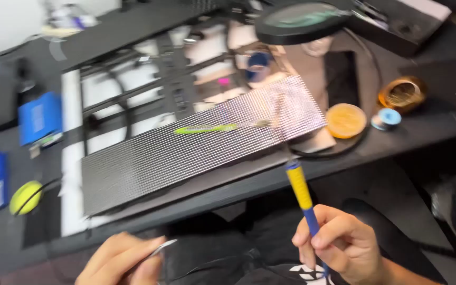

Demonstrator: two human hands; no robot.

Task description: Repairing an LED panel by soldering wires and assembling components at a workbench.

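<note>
Blue-yellow soldering iron (301, 192), tip seemingly blurred

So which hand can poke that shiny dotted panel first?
Probably the right hand: it grips the blue-and-yellow soldering iron, whose tip already points up over the LED panel. The left hand sits low near the table edge, pinching a thin wire.

— What colours are you seeing on the tool in your right hand (344, 245)?

— Your soldering iron (302, 192) has a yellow handle with blue bands. The panel (186, 153) at mid-frame is silvery grey, covered in a fine grid of tiny dots.

— And on top of it?

— A lime-green pen-shaped tool (205, 128). At right you have an orange round tin (345, 120) and a pale blue spool (387, 119); at left, a blue box (39, 117) and a yellow-green ball (26, 197). Your tabletop (439, 121) is black.
</note>
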